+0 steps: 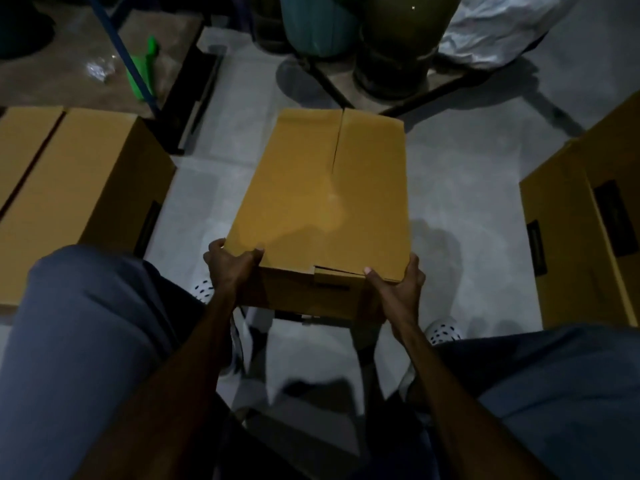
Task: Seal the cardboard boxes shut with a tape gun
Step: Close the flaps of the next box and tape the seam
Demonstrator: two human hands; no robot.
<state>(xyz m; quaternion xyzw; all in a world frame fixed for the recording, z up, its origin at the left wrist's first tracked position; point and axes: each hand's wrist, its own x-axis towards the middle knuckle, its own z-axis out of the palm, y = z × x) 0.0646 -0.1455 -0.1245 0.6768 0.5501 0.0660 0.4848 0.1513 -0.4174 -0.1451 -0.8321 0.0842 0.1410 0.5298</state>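
Center box [322, 202] straight ahead of person, on floor between knees — long axis and top seam run away from body. Left hand [232, 268] grips near-left corner, right hand [398, 282] near-right corner — equally near. Tape gun not seen.

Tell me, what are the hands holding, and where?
Both hold the middle cardboard box by its near corners: left hand at the left one, right hand at the right one.
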